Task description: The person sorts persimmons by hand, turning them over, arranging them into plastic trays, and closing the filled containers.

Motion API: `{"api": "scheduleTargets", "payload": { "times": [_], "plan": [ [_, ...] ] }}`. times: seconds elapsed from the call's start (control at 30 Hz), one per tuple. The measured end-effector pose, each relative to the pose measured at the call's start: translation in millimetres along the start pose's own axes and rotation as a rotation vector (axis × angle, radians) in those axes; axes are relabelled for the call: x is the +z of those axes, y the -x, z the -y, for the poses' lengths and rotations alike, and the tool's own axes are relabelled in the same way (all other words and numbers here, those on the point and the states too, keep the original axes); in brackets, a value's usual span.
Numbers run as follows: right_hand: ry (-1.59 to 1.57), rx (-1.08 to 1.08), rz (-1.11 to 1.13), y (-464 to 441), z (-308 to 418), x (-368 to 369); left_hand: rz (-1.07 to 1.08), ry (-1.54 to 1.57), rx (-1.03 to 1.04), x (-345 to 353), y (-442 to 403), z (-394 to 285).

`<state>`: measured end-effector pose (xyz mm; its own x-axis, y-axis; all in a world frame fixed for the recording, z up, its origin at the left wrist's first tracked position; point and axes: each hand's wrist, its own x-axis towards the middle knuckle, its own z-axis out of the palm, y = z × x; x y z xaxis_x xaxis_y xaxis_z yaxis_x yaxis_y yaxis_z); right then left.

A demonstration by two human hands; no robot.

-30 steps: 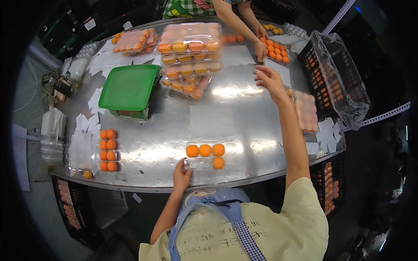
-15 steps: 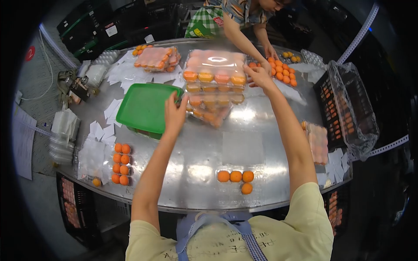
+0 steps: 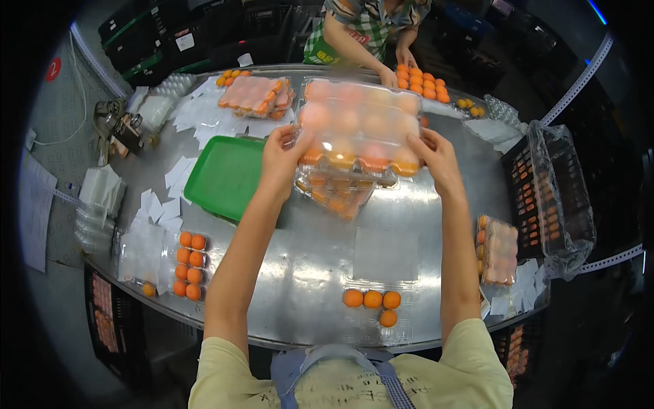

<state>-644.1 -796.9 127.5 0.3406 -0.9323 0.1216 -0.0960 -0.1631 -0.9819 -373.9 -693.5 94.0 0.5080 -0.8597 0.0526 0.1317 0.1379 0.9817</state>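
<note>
A clear lidded pack of orange fruit (image 3: 359,126) is between my two hands, above other packs of fruit (image 3: 338,194) stacked on the table. My left hand (image 3: 282,155) grips its left side. Its right side is gripped by my right hand (image 3: 434,158). Nearer to me, an open clear tray (image 3: 368,317) holds several oranges, three in a row and one below. A green lid (image 3: 225,176) lies on a container left of the stack, close to my left forearm.
Another person (image 3: 361,41) handles oranges (image 3: 422,83) at the far edge. A black crate (image 3: 528,198) with a plastic liner stands right. A fruit pack (image 3: 499,251) lies before it. At left are a tray of oranges (image 3: 189,266) and paper sheets (image 3: 142,251).
My left hand has come from the near tray, past the green lid, to the top pack. My right hand has taken hold of its other side. The co-worker's filled tray has moved toward the far edge.
</note>
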Motion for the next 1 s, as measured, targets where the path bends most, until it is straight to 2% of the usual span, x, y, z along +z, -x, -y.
{"api": "scheduleTargets", "payload": {
  "times": [0.07, 0.1, 0.13, 0.2, 0.33, 0.43, 0.47, 0.5, 0.53, 0.57, 0.6, 0.67, 0.73, 0.8, 0.83, 0.9, 0.97, 1.0],
  "plan": [
    [-0.035, -0.038, 0.028, 40.2, 9.3, 7.4, 0.015, 0.054, 0.03, -20.8, 48.4, -2.5],
    [-0.062, -0.036, 0.053, 64.0, 7.5, 13.3, 0.054, 0.139, -0.048, -32.0, 79.6, -9.5],
    [-0.06, -0.002, 0.094, 87.3, -1.2, 19.3, 0.091, 0.225, -0.121, -44.6, 109.6, -12.9],
    [-0.031, 0.089, 0.178, 138.6, -24.9, 35.9, 0.07, 0.183, -0.131, -83.7, 162.8, 10.5],
    [0.078, 0.241, 0.373, 218.9, -89.7, 89.9, -0.125, 0.237, -0.409, -151.7, 268.9, 61.4],
    [0.079, 0.41, 0.496, 246.2, -159.5, 132.6, -0.293, 0.265, -0.565, -185.7, 321.9, 91.0],
    [0.072, 0.471, 0.545, 251.3, -170.5, 145.1, -0.346, 0.217, -0.576, -191.7, 333.9, 101.7],
    [0.193, 0.463, 0.578, 246.1, -164.0, 156.6, -0.374, 0.146, -0.569, -200.3, 344.2, 119.9],
    [0.317, 0.465, 0.619, 238.0, -158.7, 167.9, -0.35, 0.133, -0.549, -204.5, 352.0, 131.7],
    [0.414, 0.306, 0.606, 232.6, -166.8, 176.6, -0.33, 0.035, -0.616, -198.8, 354.7, 126.5],
    [0.365, 0.302, 0.592, 224.5, -157.7, 185.3, -0.304, -0.013, -0.585, -197.6, 362.4, 139.5],
    [0.569, 0.045, 0.482, 207.3, -218.7, 198.2, -0.167, 0.028, -0.653, -183.8, 374.1, 134.8],
    [0.685, 0.089, 0.623, 188.9, -160.8, 202.8, 0.049, -0.02, -0.799, -183.4, 382.4, 131.5],
    [0.803, -0.11, 0.611, 183.7, -174.4, 205.5, 0.291, -0.138, -0.915, -184.0, 377.1, 105.7],
    [0.859, -0.211, 0.598, 183.1, -183.0, 208.7, 0.179, -0.237, -0.788, -189.7, 372.9, 109.7],
    [0.82, -0.244, 0.532, 187.0, -186.4, 217.2, -0.041, -0.428, -0.528, -201.6, 362.3, 127.1],
    [0.821, -0.287, 0.488, 188.4, -186.4, 228.5, -0.332, -0.751, -0.063, -211.9, 339.2, 142.6],
    [0.84, -0.278, 0.467, 190.4, -183.7, 235.3, -0.369, -0.731, -0.005, -217.1, 325.6, 159.8]
  ]
}}
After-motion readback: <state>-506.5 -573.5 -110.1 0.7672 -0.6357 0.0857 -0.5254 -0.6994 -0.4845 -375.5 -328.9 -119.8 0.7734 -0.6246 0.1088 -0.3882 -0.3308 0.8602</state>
